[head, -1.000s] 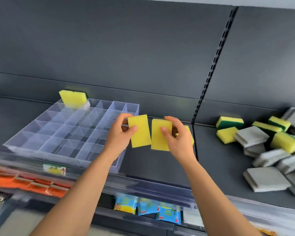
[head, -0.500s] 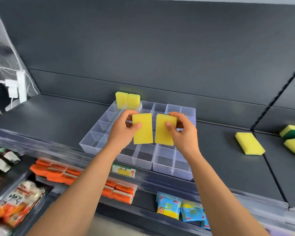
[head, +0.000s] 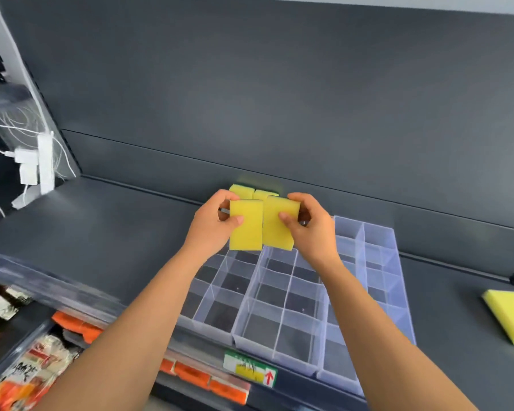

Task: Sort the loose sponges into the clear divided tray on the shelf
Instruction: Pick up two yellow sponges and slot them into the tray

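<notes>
Two plain yellow, rectangular sponges are held upright with their long edges touching, above the far-left corner of the clear divided tray [head: 377,280] on the dark shelf [head: 101,232]. The left hand [head: 211,229] has a closed grip on the left sponge [head: 245,225], thumb on its front and fingers curled behind. The right hand [head: 312,229] pinches the right sponge [head: 279,222] the same way. Half a second ago a narrow gap parted the pair, and they hung nearer the tray's middle. Two back sponges [head: 241,191] are mostly hidden behind them, so their compartment cannot be told. A loose sponge [head: 509,317] is cut off at the right edge. The packets [head: 42,369] below are blurred.
</notes>
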